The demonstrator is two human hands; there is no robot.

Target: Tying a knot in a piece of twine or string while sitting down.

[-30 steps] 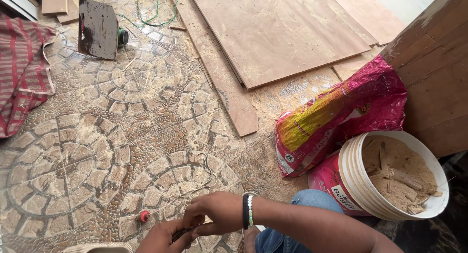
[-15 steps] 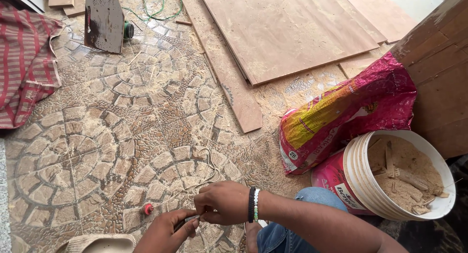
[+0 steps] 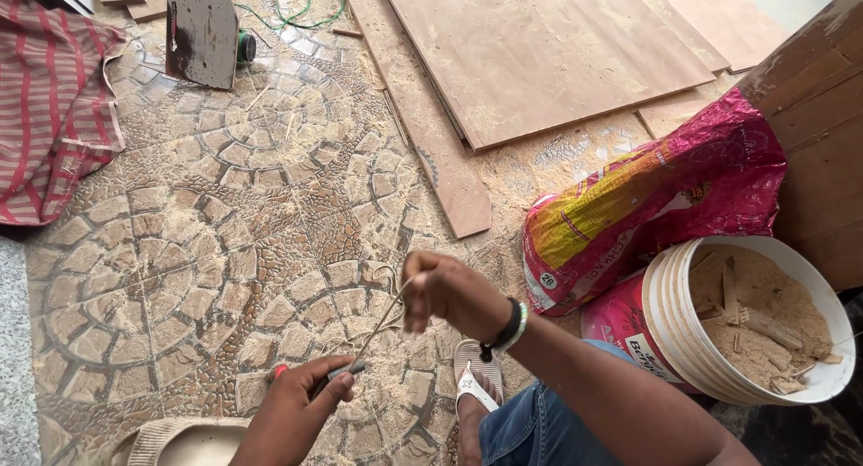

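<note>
While the left hand [image 3: 301, 410] grips what looks like a red-handled tool [image 3: 346, 371], the right hand [image 3: 445, 291] pinches a thin cord [image 3: 382, 322]; sawdust bucket [image 3: 670, 295] nearby.

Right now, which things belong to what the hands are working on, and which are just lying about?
In hand:
left hand gripping a small tool
right hand pulling a thin cord taut

Lying about:
plywood sheets
pink sack
bucket of sawdust and offcuts
power tool
striped cloth
</note>
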